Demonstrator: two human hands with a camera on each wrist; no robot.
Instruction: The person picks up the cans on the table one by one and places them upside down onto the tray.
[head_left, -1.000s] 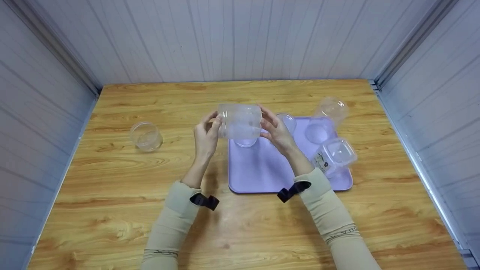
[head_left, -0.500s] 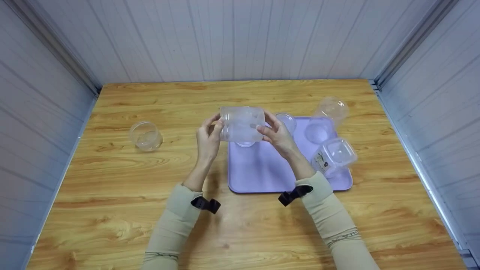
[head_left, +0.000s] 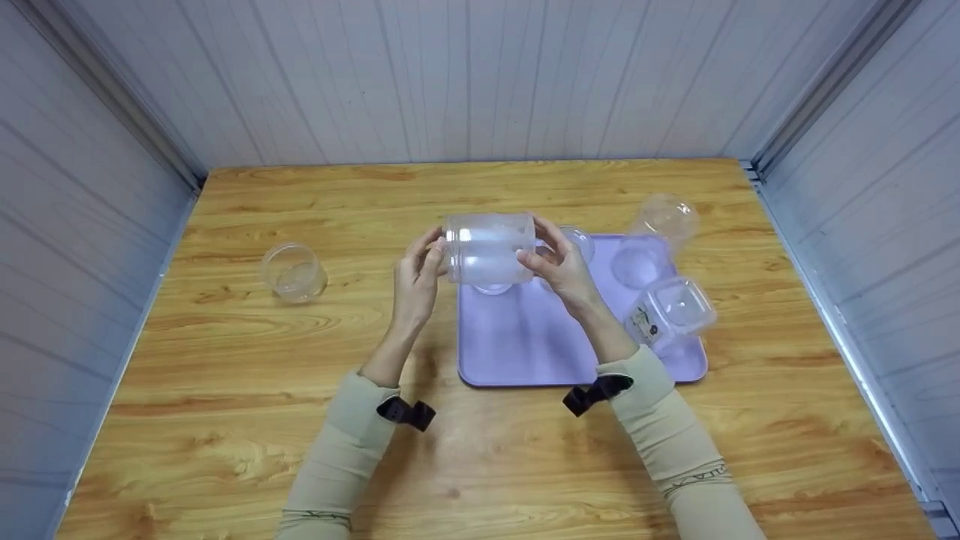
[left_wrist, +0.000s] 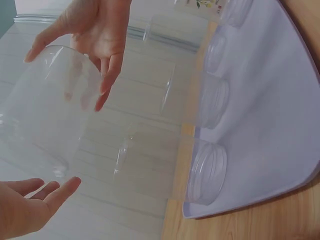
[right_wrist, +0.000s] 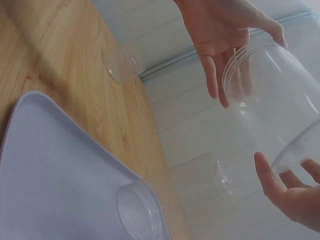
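A clear round plastic jar (head_left: 491, 249) is held on its side above the back left part of a lilac tray (head_left: 525, 352). My left hand (head_left: 417, 281) grips its ridged mouth end, thumb toward me. Around the base end, my right hand (head_left: 566, 274) has its thumb on the near side and the other fingers behind. In the right wrist view the threaded rim of the jar (right_wrist: 272, 95) lies against the left hand (right_wrist: 220, 35). Both hands bracket the jar (left_wrist: 55, 100) in the left wrist view too.
Several clear jars stand mouth down on the tray, among them a round jar (head_left: 664, 217) at the back right and a square jar (head_left: 679, 307) with a printed label. Another clear jar (head_left: 292, 271) stands on the wooden table at left. Panel walls (head_left: 465, 82) enclose the table.
The jar and both hands have shifted slightly right and a little toward me. The right thumb has come round onto the jar's near side. The jars on the tray have stayed put.
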